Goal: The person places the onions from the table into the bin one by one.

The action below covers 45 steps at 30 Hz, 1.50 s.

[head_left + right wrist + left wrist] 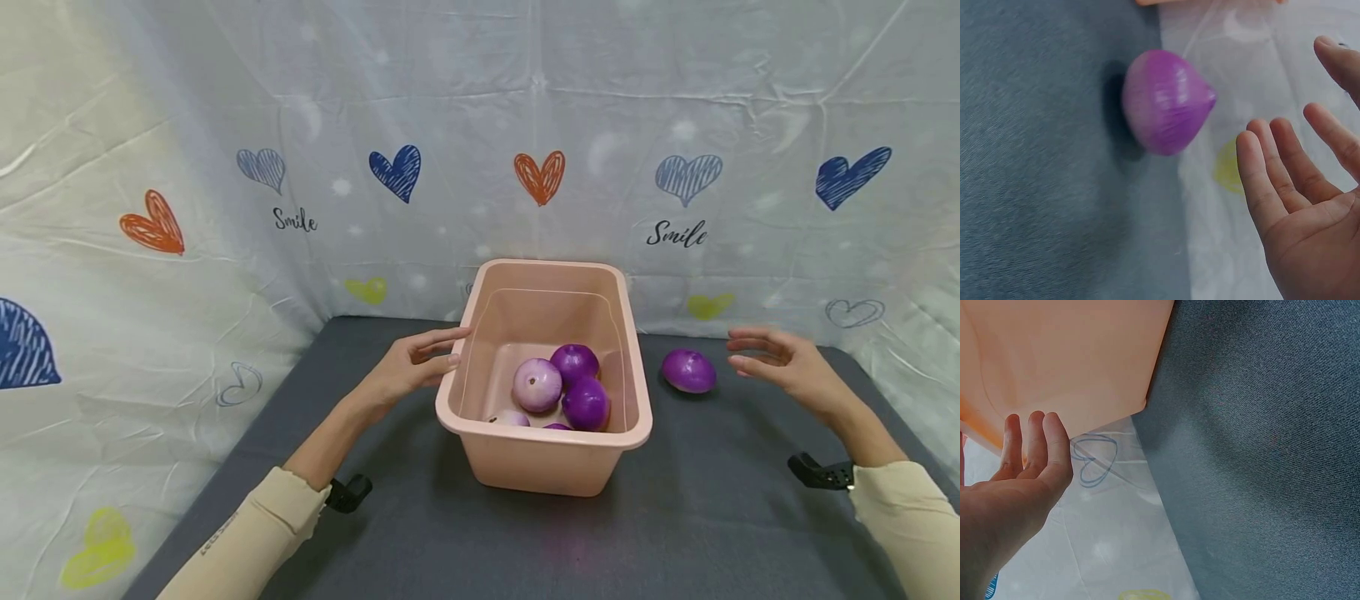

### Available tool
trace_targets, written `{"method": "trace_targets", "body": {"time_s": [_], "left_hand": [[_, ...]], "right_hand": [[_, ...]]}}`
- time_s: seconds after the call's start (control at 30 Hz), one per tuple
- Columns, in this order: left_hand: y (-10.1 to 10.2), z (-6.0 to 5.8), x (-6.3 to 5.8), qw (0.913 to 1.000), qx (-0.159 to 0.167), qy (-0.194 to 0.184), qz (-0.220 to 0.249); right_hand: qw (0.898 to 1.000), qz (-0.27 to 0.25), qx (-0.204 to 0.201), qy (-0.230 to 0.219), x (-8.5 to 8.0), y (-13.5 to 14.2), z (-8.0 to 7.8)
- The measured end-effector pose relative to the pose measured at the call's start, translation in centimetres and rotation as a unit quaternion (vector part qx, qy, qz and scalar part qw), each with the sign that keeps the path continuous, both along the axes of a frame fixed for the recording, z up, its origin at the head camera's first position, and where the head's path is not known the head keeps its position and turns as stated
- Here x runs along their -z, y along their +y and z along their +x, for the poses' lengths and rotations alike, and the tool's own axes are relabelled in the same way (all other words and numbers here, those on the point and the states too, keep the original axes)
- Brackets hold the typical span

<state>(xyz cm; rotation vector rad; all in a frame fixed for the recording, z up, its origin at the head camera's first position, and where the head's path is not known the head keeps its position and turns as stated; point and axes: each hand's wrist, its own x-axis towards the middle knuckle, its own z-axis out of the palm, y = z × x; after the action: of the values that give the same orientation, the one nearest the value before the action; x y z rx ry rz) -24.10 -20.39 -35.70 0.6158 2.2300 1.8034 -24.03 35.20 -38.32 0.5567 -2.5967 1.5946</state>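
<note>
A peach plastic bin (543, 462) stands on the dark table, with several purple onions (587, 404) and a paler onion (537, 385) inside. My left hand (408, 364) is at the bin's left rim, fingers extended along it. In the left wrist view, that hand (1029, 475) has its fingertips against the bin wall (1072, 356). Right of the bin lies a single purple onion (688, 371) on the table. Close to its right side is my right hand (787, 371), apart from it and holding nothing. The right wrist view shows the relaxed fingers (1260, 169) beside this onion (1165, 103).
A dark grey cloth covers the table (360, 550). Behind and to the left hangs a pale curtain (465, 67) printed with hearts and the word Smile. Black straps (348, 493) circle both wrists below the beige sleeves (255, 533).
</note>
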Motion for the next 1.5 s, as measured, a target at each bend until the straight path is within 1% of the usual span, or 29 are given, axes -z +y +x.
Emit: {"method": "trace_targets", "body": {"time_s": [0.27,0.43,0.67,0.83,1.03,1.2,1.5], "left_hand": [[0.0,0.0,0.0,1.0000,-0.006,-0.003,-0.003],[0.0,0.0,0.1,1.0000,-0.004,-0.004,0.000],[0.0,0.0,0.2,1.0000,-0.004,-0.003,-0.002],[0.0,0.1,0.1,1.0000,-0.004,-0.005,-0.004],[0.1,0.1,0.1,0.9999,-0.007,-0.008,-0.005],[0.1,0.1,0.2,0.9999,-0.010,-0.009,-0.004],[0.1,0.1,0.1,0.9999,-0.011,-0.007,-0.010]], "right_hand": [[0.998,0.046,0.027,-0.030,1.7,0.2,-0.1],[0.997,0.064,0.024,-0.034,2.6,0.3,-0.6],[0.996,0.080,0.016,-0.024,3.6,-0.5,-1.9],[0.995,0.098,0.017,-0.025,4.0,-1.5,-2.8],[0.995,0.100,0.007,-0.023,4.1,-2.8,-3.7],[0.993,0.113,0.000,-0.023,4.1,-3.3,-4.1],[0.991,0.135,0.009,-0.011,4.7,-3.3,-4.4]]}}
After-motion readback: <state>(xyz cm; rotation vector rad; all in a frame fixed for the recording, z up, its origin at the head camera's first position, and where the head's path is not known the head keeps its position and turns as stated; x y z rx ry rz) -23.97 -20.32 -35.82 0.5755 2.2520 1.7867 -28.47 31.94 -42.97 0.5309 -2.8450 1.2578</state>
